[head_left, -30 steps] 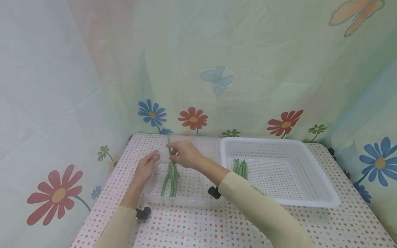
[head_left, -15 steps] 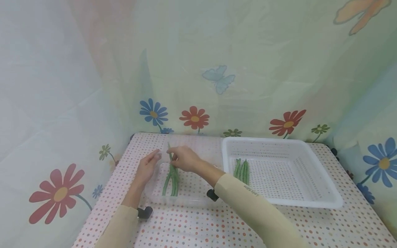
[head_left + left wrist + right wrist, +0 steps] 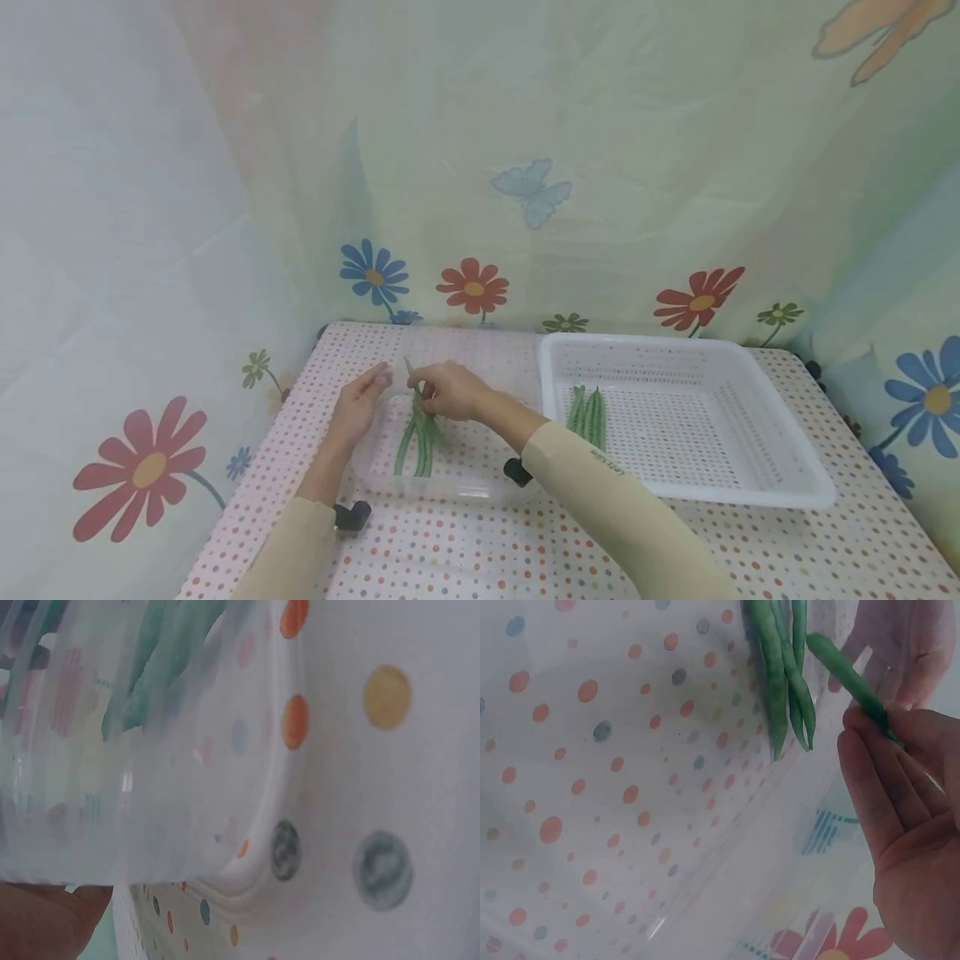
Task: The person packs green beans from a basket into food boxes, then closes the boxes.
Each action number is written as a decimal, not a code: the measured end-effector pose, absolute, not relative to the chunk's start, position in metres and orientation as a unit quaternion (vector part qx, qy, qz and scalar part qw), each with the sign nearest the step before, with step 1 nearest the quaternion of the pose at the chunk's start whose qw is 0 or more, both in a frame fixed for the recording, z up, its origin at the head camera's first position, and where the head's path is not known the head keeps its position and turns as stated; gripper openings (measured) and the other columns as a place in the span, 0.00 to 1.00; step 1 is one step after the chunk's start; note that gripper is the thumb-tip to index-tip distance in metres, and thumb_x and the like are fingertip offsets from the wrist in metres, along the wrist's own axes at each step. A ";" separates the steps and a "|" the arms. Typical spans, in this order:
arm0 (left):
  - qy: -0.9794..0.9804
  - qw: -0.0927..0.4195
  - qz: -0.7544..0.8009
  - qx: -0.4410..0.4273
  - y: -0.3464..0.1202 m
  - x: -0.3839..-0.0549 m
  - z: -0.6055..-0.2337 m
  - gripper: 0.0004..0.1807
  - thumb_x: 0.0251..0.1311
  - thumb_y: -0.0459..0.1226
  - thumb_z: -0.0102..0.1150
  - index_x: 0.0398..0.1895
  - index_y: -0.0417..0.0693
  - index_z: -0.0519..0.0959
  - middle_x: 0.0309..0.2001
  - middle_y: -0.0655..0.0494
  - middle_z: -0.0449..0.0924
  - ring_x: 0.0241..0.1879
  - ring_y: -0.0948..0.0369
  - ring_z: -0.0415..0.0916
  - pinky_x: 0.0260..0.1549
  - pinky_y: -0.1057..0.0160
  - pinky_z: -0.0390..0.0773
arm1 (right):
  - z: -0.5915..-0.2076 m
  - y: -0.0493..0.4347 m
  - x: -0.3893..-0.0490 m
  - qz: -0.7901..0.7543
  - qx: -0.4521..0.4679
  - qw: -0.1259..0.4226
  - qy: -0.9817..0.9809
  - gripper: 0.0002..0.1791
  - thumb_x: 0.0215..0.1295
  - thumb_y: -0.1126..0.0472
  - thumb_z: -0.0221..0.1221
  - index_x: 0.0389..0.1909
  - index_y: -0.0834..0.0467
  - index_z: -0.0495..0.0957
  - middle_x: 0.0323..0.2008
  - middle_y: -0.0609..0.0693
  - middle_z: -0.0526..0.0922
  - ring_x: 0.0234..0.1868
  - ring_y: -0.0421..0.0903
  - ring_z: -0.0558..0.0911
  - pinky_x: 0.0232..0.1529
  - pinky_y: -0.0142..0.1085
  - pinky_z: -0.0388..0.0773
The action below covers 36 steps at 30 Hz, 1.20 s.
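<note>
My right hand [image 3: 456,392] pinches a green bean [image 3: 851,679] between thumb and fingertips, over the left part of a clear plastic box [image 3: 480,485]. In the right wrist view, the bean slants up from the fingers. Several more green beans [image 3: 420,454] lie lengthwise in the box, their far ends partly hidden by the right hand. My left hand [image 3: 358,407] rests at the box's left side near the rim, fingers fairly straight. The right wrist view shows that left hand [image 3: 911,649] through the clear wall. Only part of the left hand [image 3: 45,922] shows in its own wrist view.
A white perforated basket [image 3: 765,425] stands right of the clear box, with several green beans [image 3: 588,417] at its left side. Both sit on a dotted tablecloth [image 3: 450,550]. Flower-printed sheets [image 3: 637,167] hang behind and at the sides.
The right hand has come down and slightly nearer with the bean, whose upper end now stands lower. The left hand stays at the box's side. The head view has shifted slightly.
</note>
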<state>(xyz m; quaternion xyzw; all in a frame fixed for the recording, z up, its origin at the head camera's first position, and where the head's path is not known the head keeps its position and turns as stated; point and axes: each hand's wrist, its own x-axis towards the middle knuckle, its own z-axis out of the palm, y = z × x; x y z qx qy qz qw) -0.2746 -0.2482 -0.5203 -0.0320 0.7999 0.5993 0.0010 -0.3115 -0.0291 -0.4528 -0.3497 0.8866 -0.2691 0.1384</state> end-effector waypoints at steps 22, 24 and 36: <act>0.809 -0.005 0.587 -0.038 -0.247 -0.271 -0.519 0.26 0.83 0.49 0.42 0.79 0.56 0.65 0.75 0.51 0.72 0.80 0.50 0.59 0.80 0.41 0.55 | -0.458 -0.025 -0.302 -0.195 -0.340 0.265 0.881 0.21 0.64 0.62 0.71 0.58 0.55 0.81 0.43 0.45 0.89 0.42 0.38 0.85 0.47 0.32 0.84; 0.810 -0.005 0.585 -0.037 -0.247 -0.271 -0.519 0.26 0.83 0.48 0.42 0.79 0.56 0.65 0.75 0.51 0.72 0.80 0.50 0.59 0.80 0.41 0.55 | -0.458 -0.023 -0.302 -0.196 -0.337 0.278 0.878 0.23 0.65 0.61 0.70 0.60 0.55 0.80 0.45 0.45 0.89 0.42 0.38 0.85 0.48 0.32 0.85; 0.808 -0.010 0.588 -0.037 -0.246 -0.272 -0.521 0.27 0.82 0.49 0.43 0.79 0.56 0.65 0.74 0.51 0.73 0.79 0.50 0.61 0.81 0.41 0.54 | -0.457 -0.022 -0.300 -0.175 -0.312 0.316 0.878 0.23 0.65 0.58 0.71 0.60 0.58 0.81 0.40 0.45 0.86 0.39 0.41 0.86 0.44 0.33 0.85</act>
